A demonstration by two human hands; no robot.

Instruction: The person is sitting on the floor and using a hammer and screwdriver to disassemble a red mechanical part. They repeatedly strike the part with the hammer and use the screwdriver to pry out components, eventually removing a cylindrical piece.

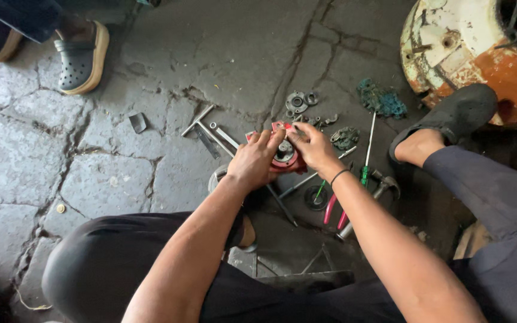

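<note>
Both hands grip one red round metal part (286, 157) low over the cracked stone floor (109, 179), just ahead of the knees. Left hand (254, 162) wraps its near side, fingers closed; right hand (312, 145) pinches the top edge. Wrenches (213, 134), green screwdriver (367, 157), pink pliers (334, 209) and hammer (373, 194) lie close around. Rusty white drum (468, 48) far right.

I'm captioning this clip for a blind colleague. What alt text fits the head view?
Seen from above, a crouching person's left hand and right hand grip a red round metal part over a cracked stone floor. Wrenches, a green-handled screwdriver and pink-handled pliers lie around it.
</note>
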